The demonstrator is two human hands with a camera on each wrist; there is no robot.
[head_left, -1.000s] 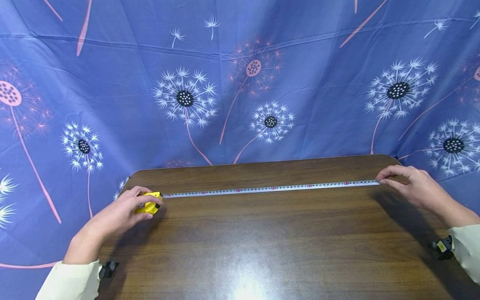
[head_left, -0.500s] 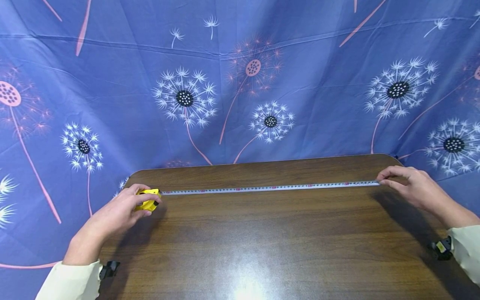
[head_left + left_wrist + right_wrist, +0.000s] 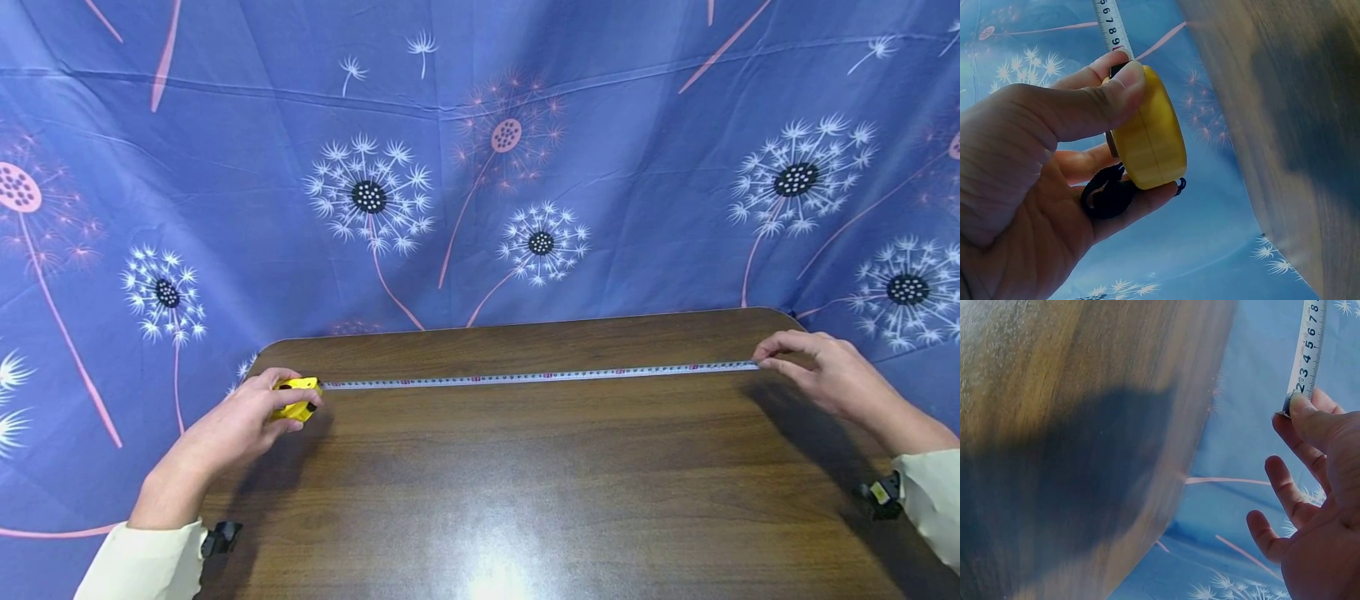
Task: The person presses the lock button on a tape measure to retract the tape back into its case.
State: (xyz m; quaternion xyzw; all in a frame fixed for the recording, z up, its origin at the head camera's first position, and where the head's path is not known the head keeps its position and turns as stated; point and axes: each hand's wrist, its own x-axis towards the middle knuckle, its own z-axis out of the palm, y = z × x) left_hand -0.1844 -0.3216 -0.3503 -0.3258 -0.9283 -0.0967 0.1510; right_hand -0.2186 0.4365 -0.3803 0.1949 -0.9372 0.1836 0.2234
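Note:
My left hand [image 3: 251, 417] grips the yellow case of a tape measure [image 3: 300, 398] above the table's left side. In the left wrist view the thumb lies along the edge of the yellow case [image 3: 1150, 134], and a black strap [image 3: 1109, 195] hangs by the fingers. From the case a white blade [image 3: 510, 378] with numbers and red marks stretches nearly straight across to the right. My right hand [image 3: 832, 375] pinches its free end; the right wrist view shows thumb and forefinger on the metal-tipped blade [image 3: 1307, 359], the other fingers loosely bent.
A brown wood-grain table [image 3: 525, 467] with rounded far corners lies under both hands, with a bright glare near its front. Behind it hangs a blue cloth [image 3: 637, 208] printed with dandelions. Small black devices sit at both cuffs, the left device [image 3: 221, 539] and the right device [image 3: 883, 497].
My left hand and the yellow case have risen slightly toward the far edge, bringing the left end of the blade up with them. My right hand stays almost still.

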